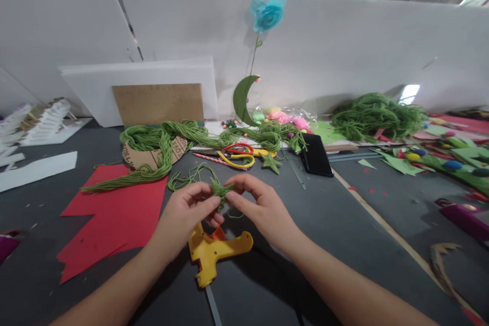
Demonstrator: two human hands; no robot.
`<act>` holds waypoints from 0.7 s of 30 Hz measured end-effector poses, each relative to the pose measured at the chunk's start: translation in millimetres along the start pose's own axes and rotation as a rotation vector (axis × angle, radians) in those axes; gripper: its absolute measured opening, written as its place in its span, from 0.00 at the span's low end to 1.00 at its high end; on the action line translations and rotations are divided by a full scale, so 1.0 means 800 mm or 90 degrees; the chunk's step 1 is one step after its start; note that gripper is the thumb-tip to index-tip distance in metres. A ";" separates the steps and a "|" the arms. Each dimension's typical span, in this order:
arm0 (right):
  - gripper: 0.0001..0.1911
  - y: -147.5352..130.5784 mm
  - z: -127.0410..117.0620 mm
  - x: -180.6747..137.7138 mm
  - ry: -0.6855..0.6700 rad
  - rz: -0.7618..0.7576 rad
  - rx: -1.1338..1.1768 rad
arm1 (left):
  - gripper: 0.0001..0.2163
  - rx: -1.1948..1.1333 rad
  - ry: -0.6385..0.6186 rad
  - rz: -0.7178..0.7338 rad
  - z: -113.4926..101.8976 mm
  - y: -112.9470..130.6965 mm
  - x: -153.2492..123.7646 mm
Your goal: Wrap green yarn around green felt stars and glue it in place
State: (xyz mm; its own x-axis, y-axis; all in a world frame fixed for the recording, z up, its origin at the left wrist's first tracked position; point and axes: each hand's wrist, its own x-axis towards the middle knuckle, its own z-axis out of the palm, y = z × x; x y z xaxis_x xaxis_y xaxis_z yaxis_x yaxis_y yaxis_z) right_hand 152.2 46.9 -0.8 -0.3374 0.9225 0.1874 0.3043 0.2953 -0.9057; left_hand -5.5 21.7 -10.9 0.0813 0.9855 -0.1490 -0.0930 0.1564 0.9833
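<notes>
Between both hands is a small piece wound with green yarn (221,191), star-like in outline, partly hidden by fingers. My left hand (196,204) pinches its left side between thumb and fingers. On the right side, my right hand (252,196) grips it with thumb and forefinger. A loose strand of green yarn (187,175) trails from it to the left. Just below the hands lies a yellow hot glue gun (217,252) with a glue stick protruding toward me. A finished-looking green yarn star (271,163) rests behind my right hand.
Scissors (240,157) with red and yellow handles lie beyond the hands, beside a black phone (318,155). Red paper (126,214) and a green yarn hank (164,155) are at left. A green crescent moon (241,99) stands behind; more yarn (376,117) is piled back right.
</notes>
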 end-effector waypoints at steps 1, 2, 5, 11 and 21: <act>0.07 0.002 0.001 0.000 0.015 0.000 -0.004 | 0.06 0.007 0.010 0.001 0.000 0.000 0.001; 0.08 0.003 0.001 -0.001 0.034 -0.009 -0.022 | 0.07 0.012 0.022 0.004 0.001 0.000 0.001; 0.03 0.005 0.001 -0.002 0.074 -0.087 -0.132 | 0.07 0.018 0.054 0.021 0.002 0.000 0.003; 0.05 0.004 0.003 -0.009 0.056 -0.152 -0.244 | 0.07 -0.006 0.044 0.029 0.001 -0.001 0.001; 0.02 0.006 0.006 -0.009 0.065 -0.115 -0.219 | 0.07 -0.101 -0.038 -0.002 0.006 -0.003 -0.003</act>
State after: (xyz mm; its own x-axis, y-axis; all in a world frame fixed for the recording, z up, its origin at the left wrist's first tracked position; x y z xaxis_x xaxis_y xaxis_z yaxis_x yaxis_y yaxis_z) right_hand 152.0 41.0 -8.4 -0.3279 0.8628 0.3848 0.5342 0.5053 -0.6777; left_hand -0.3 18.8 -12.2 0.1403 0.9801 -0.1405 -0.2481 0.1722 0.9533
